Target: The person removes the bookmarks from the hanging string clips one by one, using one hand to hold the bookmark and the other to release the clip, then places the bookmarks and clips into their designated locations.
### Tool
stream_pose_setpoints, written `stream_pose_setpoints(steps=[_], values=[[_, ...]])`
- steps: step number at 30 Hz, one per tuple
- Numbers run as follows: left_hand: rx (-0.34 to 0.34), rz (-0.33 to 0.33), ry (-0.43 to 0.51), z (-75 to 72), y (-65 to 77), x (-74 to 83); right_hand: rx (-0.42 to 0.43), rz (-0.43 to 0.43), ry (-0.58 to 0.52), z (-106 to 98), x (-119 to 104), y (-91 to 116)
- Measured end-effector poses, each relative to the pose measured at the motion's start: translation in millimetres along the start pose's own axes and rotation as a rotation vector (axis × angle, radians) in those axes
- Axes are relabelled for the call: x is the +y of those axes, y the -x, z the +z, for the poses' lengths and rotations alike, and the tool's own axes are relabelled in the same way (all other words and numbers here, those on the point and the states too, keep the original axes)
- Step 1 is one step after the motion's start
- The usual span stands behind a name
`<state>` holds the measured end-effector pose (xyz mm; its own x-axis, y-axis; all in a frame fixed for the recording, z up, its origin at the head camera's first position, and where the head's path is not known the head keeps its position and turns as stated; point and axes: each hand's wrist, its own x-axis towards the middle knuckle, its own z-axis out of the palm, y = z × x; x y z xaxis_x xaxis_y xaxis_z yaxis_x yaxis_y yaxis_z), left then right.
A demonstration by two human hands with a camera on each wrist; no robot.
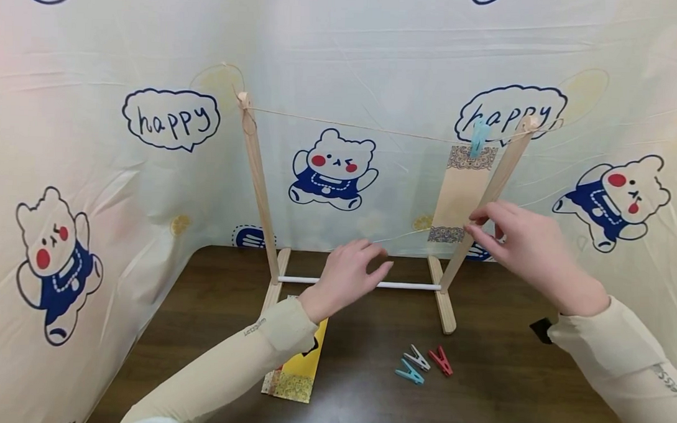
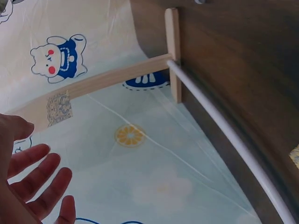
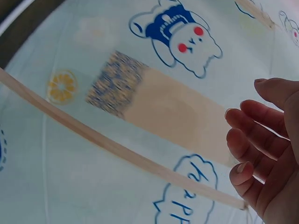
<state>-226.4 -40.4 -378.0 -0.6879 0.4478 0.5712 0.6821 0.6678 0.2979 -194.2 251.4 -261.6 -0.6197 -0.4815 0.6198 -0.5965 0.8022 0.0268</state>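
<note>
A beige paper strip (image 1: 463, 191) with patterned ends hangs from the string (image 1: 347, 123), held by a light blue clothespin (image 1: 478, 139) beside the right post. My right hand (image 1: 530, 252) is close to that post and the strip; its fingers are loosely bent with nothing between them. Fingers relaxed and empty, my left hand (image 1: 347, 275) is above the white crossbar (image 1: 408, 285). In the right wrist view the strip (image 3: 177, 114) lies beyond the fingertips. Under my left forearm a yellow patterned strip (image 1: 302, 372) rests on the table, partly hidden by the sleeve.
The wooden frame's left post (image 1: 259, 190) and right post (image 1: 505, 167) carry the string. Blue (image 1: 410, 372), grey (image 1: 417, 358) and red (image 1: 441, 361) clothespins lie on the brown table (image 1: 377, 393). A printed cloth (image 1: 411, 58) hangs behind and at both sides.
</note>
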Motion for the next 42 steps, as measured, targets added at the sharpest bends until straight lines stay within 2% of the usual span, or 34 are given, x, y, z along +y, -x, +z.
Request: stream_pose_setpoints(steps=[4, 8, 20, 24, 29, 37, 42], values=[[0.017, 0.004, 0.042, 3.4, -13.1, 0.4, -0.009, 0.033, 0.023, -11.5, 2.8, -10.3], [0.018, -0.022, 0.090, 5.5, -23.6, 1.4, -0.017, 0.060, 0.041, -21.9, 4.8, -19.5], [0.001, -0.108, 0.211, 9.3, -56.0, 12.0, 0.056, 0.069, 0.034, -47.1, 18.4, -50.8], [0.001, -0.141, 0.280, 12.4, -67.8, 15.1, 0.073, 0.101, 0.018, -50.1, 23.0, -58.6], [0.017, -0.205, 0.420, 19.5, -80.7, 17.0, 0.099, 0.139, 0.004, -51.6, 27.3, -68.2], [0.010, -0.247, 0.551, 29.9, -97.6, 16.3, -0.020, 0.268, -0.073, -53.0, 32.9, -81.7], [-0.022, -0.262, 0.624, 31.0, -103.8, 20.5, -0.067, 0.299, -0.095, -50.3, 35.6, -87.8]])
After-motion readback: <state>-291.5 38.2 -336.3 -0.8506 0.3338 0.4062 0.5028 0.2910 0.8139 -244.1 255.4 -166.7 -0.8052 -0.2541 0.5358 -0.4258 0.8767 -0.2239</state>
